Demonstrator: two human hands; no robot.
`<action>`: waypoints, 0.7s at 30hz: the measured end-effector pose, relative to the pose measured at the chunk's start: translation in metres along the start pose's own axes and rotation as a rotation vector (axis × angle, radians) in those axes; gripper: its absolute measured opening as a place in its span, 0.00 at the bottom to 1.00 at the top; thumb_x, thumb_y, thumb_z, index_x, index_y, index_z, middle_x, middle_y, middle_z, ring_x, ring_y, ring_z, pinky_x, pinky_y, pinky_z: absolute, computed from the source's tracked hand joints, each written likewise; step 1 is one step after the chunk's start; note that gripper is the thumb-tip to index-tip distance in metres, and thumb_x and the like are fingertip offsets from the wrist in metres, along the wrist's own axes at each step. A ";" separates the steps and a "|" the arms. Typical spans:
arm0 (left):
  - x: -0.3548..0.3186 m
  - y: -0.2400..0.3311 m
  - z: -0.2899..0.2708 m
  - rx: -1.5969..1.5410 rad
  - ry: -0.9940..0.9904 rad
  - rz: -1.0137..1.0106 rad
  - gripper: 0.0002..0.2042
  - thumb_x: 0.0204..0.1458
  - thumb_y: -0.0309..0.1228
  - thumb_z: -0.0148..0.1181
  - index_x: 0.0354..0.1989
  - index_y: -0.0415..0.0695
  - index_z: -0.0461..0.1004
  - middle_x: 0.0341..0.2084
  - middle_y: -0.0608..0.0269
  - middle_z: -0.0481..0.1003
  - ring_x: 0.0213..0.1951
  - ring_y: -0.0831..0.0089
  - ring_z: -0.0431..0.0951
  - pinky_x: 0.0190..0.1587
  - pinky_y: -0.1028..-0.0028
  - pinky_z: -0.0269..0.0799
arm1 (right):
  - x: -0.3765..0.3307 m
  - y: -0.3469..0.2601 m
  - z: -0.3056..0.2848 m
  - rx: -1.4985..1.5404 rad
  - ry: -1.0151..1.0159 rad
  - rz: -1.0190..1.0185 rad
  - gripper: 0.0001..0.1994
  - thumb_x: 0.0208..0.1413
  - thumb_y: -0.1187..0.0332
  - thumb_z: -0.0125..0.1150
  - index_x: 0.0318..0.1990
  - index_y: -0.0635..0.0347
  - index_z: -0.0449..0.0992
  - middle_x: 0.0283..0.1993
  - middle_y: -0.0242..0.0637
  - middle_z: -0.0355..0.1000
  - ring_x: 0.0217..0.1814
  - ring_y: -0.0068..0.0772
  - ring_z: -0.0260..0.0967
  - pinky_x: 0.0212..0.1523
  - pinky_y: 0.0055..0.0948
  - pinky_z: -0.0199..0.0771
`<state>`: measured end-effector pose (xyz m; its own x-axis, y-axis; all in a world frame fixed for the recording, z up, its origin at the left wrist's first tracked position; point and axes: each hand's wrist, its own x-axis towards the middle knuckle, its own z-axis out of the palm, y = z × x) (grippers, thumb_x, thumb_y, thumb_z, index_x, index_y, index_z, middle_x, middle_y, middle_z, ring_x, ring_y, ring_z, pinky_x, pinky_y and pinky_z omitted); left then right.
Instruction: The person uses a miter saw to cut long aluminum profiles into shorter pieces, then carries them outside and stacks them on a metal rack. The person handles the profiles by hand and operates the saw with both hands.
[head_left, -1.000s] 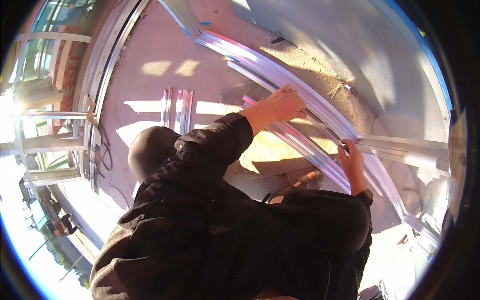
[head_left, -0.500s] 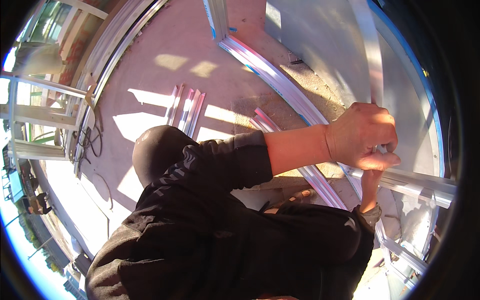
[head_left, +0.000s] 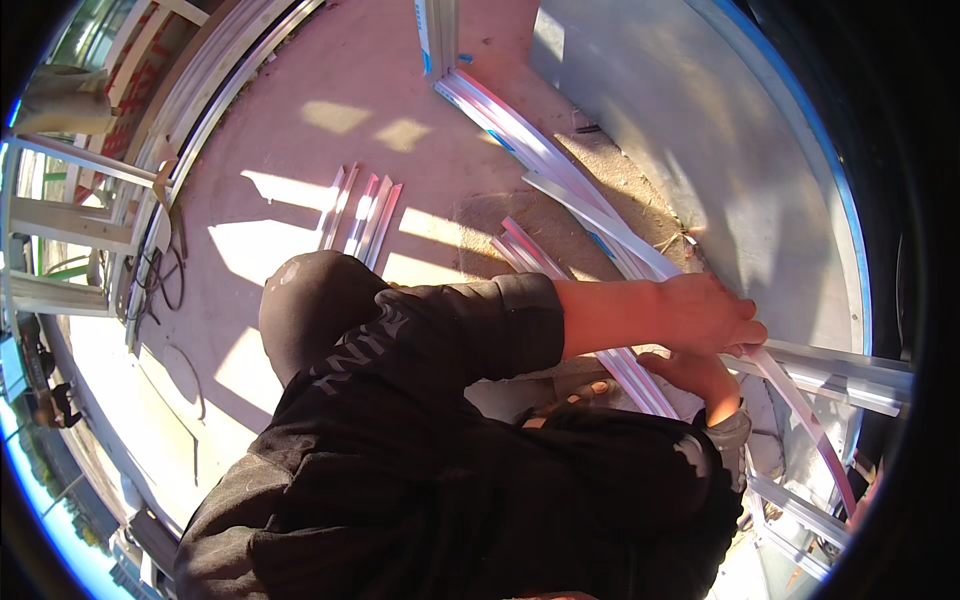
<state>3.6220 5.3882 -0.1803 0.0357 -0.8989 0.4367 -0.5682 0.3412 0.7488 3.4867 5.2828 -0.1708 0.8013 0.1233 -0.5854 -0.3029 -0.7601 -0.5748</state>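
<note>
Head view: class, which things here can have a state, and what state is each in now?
Left hand: closed on the strip
Right hand: close to the left; grip hidden
Strip: held, slanting, middle hidden
Short profiles: lying side by side on the floor
Long profile: lying slantwise, partly hidden
Left knee: bent
Left sleeve: ends short, forearm bare

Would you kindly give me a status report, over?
Left hand gripping strip. Right hand just below, grip unclear. Strip crosses frame bar in view.

Sunlit patches (head_left: 335,117) on pinkish floor (head_left: 270,135), grey panel (head_left: 720,170) alongside
</note>
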 end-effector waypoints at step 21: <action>-0.133 -0.217 -0.034 0.572 -0.198 -0.085 0.12 0.63 0.44 0.54 0.45 0.53 0.78 0.38 0.67 0.77 0.45 0.63 0.78 0.52 0.65 0.73 | -0.005 0.090 0.055 -0.205 0.578 0.314 0.18 0.56 0.68 0.64 0.55 0.59 0.77 0.47 0.45 0.76 0.47 0.54 0.74 0.48 0.45 0.74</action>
<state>3.7685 5.4424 -0.3842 -0.0216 -0.9693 0.2451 -0.9233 0.1133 0.3669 3.4268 5.2482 -0.2508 0.8552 -0.4394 -0.2748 -0.5078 -0.8166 -0.2743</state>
